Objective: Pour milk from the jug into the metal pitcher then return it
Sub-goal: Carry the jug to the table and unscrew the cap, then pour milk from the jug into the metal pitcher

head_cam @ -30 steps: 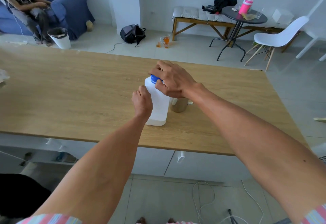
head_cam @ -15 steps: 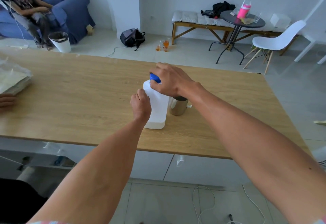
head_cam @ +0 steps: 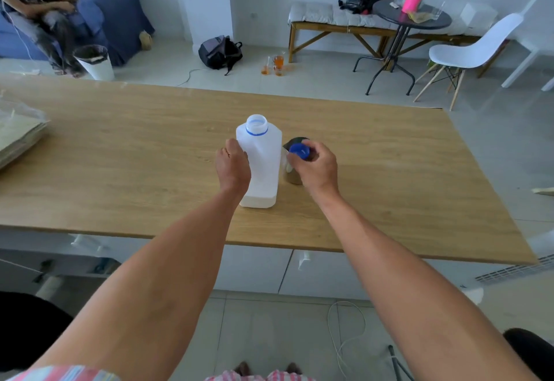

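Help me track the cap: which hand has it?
The right hand holds the blue cap; the left hand grips the jug.

The jug point(head_cam: 261, 165) was translucent white with a blue ring at its neck, the cap point(head_cam: 299, 150) was blue, the pitcher point(head_cam: 291, 174) was silvery metal, the worktop point(head_cam: 120, 156) was light wood grain, and the far right chair point(head_cam: 470, 54) was white beside a pink bottle point(head_cam: 411, 0).
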